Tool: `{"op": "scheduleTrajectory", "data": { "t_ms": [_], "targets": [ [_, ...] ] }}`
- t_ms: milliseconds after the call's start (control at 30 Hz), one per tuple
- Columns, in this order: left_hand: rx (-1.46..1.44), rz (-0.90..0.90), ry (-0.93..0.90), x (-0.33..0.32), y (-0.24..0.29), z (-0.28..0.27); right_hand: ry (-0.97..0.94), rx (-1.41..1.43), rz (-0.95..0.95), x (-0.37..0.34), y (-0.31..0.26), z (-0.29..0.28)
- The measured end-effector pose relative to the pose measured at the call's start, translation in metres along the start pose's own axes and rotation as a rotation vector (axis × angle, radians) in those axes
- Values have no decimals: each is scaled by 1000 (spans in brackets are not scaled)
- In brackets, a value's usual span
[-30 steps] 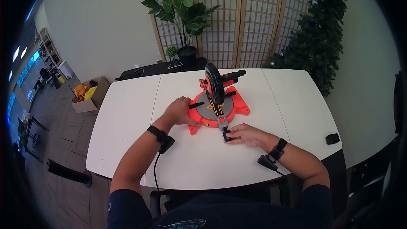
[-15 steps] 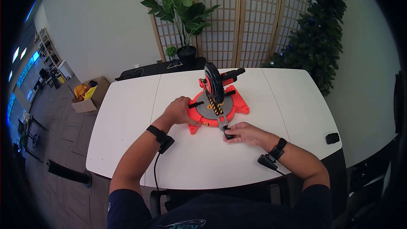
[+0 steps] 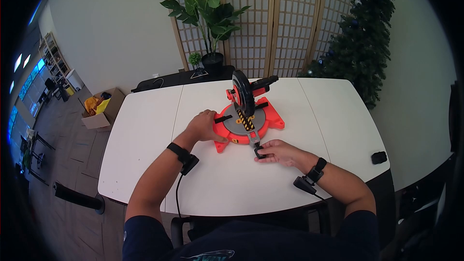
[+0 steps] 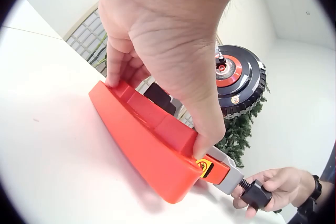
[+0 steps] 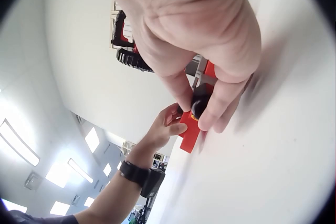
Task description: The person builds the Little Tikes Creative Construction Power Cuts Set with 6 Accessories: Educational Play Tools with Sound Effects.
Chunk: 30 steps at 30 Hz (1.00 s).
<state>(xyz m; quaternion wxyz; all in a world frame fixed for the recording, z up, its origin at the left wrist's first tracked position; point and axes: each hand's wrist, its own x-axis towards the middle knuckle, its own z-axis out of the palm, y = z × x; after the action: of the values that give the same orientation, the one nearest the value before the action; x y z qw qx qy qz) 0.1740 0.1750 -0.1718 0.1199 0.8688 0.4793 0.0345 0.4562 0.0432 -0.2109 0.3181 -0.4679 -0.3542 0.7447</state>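
Observation:
A toy miter saw with a red base [image 3: 274, 116], a grey round turntable [image 3: 231, 126] and a black blade [image 3: 245, 94] stands on the white table. My left hand [image 3: 201, 126] grips the left side of the base, thumb at the front and fingertips at the back, as the left wrist view shows. At the front, my right hand [image 3: 279, 153] pinches a black knob [image 4: 256, 195] between thumb and fingers. A short threaded screw [image 4: 244, 183] joins this knob to the grey arm [image 4: 229, 176] of the turntable. In the right wrist view, my fingers partly cover the knob.
A small black object [image 3: 379, 158] lies near the table's right edge. Behind the table [image 3: 145, 140] stand a potted plant [image 3: 212, 62], a lattice screen [image 3: 295, 29] and a decorated tree [image 3: 360, 43]. An open cardboard box [image 3: 111, 108] sits at the left.
The black knob has turned a little in my right fingers. The turntable's front arm and the blade have shifted very slightly left. My left hand stays in place on the base.

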Motion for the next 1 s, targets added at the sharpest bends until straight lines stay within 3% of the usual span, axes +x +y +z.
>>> {"op": "scheduleTrajectory", "data": {
  "t_ms": [133,233,367,433,633,733,1000],
  "targets": [
    [-5,-6,-7,-1,1,-2,-42,121,39,2,-3,-3],
    [-5,-7,-10,-1,2,-2,1,-11,-22,-2,-1,5],
    [-8,-11,-6,0,1,-1,22,41,16,0,-2,0],
    [-9,-12,-1,0,0,1,-76,190,52,0,-6,-5],
    [-11,-5,5,-1,1,-1,7,2,-20,-1,-1,4],
    [-18,6,17,-1,0,0,-58,162,23,2,-1,-6],
    [-17,-6,1,-1,1,-1,-20,44,-6,0,-1,0]
  ]
}}
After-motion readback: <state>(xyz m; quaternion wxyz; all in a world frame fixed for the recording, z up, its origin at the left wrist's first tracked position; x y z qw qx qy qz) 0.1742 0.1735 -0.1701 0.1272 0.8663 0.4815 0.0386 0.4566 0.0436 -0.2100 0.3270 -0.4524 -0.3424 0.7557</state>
